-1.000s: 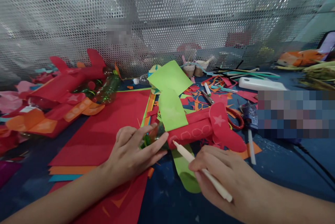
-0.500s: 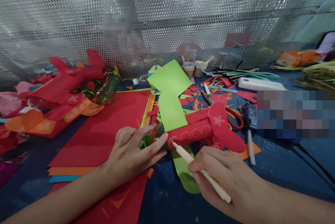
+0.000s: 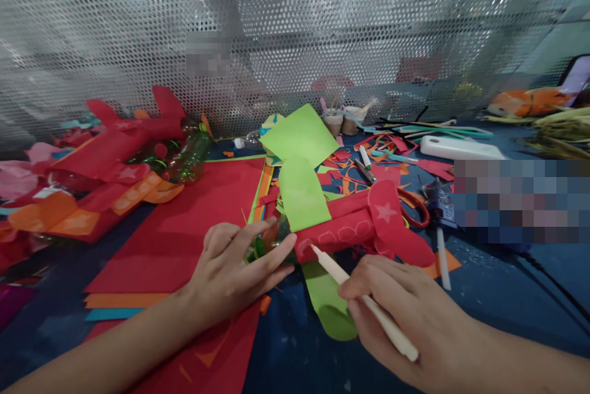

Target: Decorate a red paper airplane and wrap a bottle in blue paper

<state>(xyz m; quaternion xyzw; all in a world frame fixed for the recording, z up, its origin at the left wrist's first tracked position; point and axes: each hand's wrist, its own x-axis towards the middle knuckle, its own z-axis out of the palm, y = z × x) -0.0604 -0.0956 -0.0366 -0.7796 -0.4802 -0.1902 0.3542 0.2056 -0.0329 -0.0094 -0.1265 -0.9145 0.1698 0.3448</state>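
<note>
Red bottle plane (image 3: 338,233) crosswise, nose (image 3: 277,236) leftward, under slanted cream pen (image 3: 334,268)

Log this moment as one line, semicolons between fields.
Right hand: holds pale pen, tip at red-wrapped bottle; left hand: at bottle's uncovered end; marks: pale outlines along red side; nearby: red-handled scissors

Left arm (image 3: 124,342) slants in from lower left; left hand (image 3: 233,271) back showing, fingers spread; right arm (image 3: 516,348) in from lower right; right hand (image 3: 401,314) curled in a writing grip.
</note>
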